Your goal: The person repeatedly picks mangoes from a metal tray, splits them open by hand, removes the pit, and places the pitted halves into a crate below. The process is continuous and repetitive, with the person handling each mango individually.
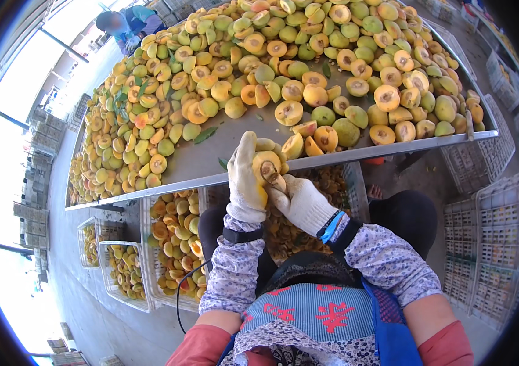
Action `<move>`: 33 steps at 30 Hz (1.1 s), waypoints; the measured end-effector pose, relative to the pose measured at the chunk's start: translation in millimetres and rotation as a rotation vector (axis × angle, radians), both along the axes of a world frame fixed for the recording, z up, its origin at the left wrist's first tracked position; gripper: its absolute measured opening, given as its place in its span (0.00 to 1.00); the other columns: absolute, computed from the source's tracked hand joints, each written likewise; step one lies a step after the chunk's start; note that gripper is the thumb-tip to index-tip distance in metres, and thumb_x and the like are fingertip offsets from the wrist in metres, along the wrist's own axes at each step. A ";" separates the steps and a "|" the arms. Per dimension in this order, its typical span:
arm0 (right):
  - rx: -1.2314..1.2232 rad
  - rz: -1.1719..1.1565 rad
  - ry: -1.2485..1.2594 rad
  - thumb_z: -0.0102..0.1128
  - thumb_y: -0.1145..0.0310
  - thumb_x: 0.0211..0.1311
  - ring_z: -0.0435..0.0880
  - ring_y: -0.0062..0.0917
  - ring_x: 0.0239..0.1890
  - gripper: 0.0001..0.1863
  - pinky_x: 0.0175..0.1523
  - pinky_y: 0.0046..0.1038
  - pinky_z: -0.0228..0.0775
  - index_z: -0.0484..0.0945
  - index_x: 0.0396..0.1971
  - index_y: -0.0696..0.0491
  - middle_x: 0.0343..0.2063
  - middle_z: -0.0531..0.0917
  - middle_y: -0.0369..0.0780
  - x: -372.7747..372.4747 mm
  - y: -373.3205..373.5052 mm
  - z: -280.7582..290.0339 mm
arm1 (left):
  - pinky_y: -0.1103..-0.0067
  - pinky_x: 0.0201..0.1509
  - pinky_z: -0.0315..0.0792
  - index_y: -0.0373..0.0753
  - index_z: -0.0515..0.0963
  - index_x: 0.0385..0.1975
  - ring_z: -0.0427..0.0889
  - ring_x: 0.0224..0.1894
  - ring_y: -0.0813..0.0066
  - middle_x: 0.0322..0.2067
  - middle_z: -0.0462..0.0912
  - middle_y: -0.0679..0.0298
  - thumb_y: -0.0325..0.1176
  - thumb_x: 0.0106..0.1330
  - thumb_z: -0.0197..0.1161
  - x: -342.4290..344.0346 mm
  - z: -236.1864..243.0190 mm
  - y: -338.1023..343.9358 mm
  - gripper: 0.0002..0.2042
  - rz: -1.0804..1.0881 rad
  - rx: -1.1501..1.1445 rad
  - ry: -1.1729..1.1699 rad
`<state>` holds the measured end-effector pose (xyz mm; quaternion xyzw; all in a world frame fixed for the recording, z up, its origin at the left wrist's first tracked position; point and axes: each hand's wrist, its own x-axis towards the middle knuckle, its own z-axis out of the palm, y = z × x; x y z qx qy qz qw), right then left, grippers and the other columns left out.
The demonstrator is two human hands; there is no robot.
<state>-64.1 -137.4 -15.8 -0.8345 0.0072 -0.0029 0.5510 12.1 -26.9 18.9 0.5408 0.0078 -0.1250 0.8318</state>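
Observation:
My left hand, in a pale glove stained yellow, grips a halved peach with its cut face turned up toward me. My right hand, in a white knit glove, is closed with its fingertips against the middle of that cut face. A small dark, curved edge shows at the pit hollow; whatever the right fingers hold is mostly hidden. Both hands meet just over the near rim of a metal table. Many halved peaches are heaped on it, green-yellow outside and orange inside, some with pits showing.
Below the table's edge stand a crate of peach halves and a container of brownish pieces between my knees. Smaller filled crates sit at left, stacked crates at right. Another person works at the far left.

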 end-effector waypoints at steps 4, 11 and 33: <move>0.289 0.030 0.029 0.53 0.59 0.77 0.86 0.45 0.41 0.19 0.48 0.38 0.76 0.81 0.43 0.62 0.36 0.86 0.53 -1.2 12.3 -17.2 | 0.76 0.29 0.79 0.29 0.79 0.32 0.83 0.25 0.67 0.26 0.83 0.54 0.49 0.77 0.55 0.0 3.2 -0.1 0.24 0.007 0.086 -0.041; 0.410 0.090 0.199 0.52 0.58 0.77 0.85 0.41 0.38 0.20 0.47 0.37 0.75 0.81 0.42 0.62 0.33 0.86 0.51 -1.9 13.2 -14.6 | 0.79 0.26 0.78 0.28 0.81 0.32 0.82 0.22 0.72 0.24 0.83 0.55 0.51 0.77 0.56 6.3 0.3 3.6 0.26 -0.053 0.203 -0.105; 0.770 0.278 0.581 0.47 0.41 0.78 0.64 0.16 0.14 0.25 0.18 0.25 0.60 0.72 0.34 0.50 0.17 0.69 0.31 -4.7 -5.4 9.0 | 0.77 0.30 0.78 0.28 0.81 0.30 0.82 0.24 0.69 0.25 0.83 0.55 0.51 0.77 0.52 9.1 -0.3 3.9 0.27 -0.159 0.196 -0.041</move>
